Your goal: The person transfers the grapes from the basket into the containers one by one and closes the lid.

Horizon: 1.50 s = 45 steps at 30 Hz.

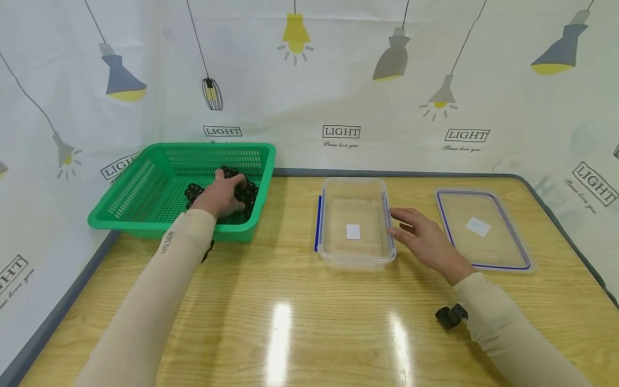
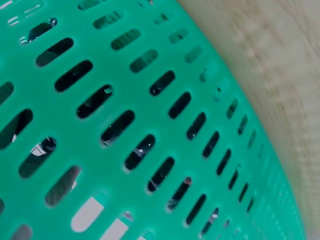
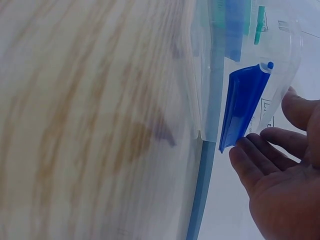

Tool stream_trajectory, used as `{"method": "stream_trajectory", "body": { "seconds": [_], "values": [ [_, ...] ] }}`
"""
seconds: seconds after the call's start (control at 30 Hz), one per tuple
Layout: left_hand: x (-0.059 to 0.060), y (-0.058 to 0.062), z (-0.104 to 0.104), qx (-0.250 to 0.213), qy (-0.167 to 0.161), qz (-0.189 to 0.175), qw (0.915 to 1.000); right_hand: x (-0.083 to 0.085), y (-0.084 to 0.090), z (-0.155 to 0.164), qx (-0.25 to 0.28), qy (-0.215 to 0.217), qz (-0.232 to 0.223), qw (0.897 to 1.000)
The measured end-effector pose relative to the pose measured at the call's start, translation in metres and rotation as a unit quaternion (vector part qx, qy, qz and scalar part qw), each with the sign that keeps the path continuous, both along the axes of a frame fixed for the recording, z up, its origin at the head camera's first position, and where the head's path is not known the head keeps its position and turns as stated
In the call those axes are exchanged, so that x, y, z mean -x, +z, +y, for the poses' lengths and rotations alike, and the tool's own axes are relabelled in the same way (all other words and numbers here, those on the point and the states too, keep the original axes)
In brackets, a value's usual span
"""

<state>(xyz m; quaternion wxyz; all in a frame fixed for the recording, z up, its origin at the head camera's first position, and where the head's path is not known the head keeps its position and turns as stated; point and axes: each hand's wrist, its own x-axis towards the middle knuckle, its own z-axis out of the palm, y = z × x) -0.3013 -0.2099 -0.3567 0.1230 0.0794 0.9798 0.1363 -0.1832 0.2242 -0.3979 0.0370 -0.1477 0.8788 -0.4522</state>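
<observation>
A green slotted basket stands at the left, with two groups of small dark shiny pieces inside. My left hand reaches into it, fingers and thumb curled round some of the dark pieces at the right. Through the basket wall, dark glossy shapes show in the left wrist view, but that hand is hidden there. A clear plastic box stands uncovered in the middle. My right hand has its relaxed fingers at the box's right side, fingertips right at the blue latch flap.
A clear lid with a blue seal lies right of the box, beyond my right hand. A white label shows in the box. Behind the wooden table rises a lamp-patterned backdrop.
</observation>
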Motion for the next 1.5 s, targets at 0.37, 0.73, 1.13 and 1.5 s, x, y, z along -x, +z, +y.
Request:
{"method": "stream_trajectory", "body": {
  "seconds": [0.37,0.73,1.13,1.5],
  "values": [
    [-0.006,0.006,-0.005,-0.054,0.011,0.078,0.9955,0.0,0.0,0.0,0.001,-0.004,-0.002,1.0],
    [-0.024,0.053,-0.004,-0.128,0.036,0.215,0.9676,-0.002,0.007,-0.002,0.0,-0.003,-0.003,1.0],
    [-0.062,0.088,0.089,-0.214,-0.069,0.238,0.9447,-0.001,0.003,-0.001,0.0,-0.003,-0.003,1.0],
    [-0.074,0.046,0.181,-0.193,-0.116,0.167,0.9597,0.001,0.0,-0.001,-0.003,-0.006,-0.011,1.0]
  ]
}}
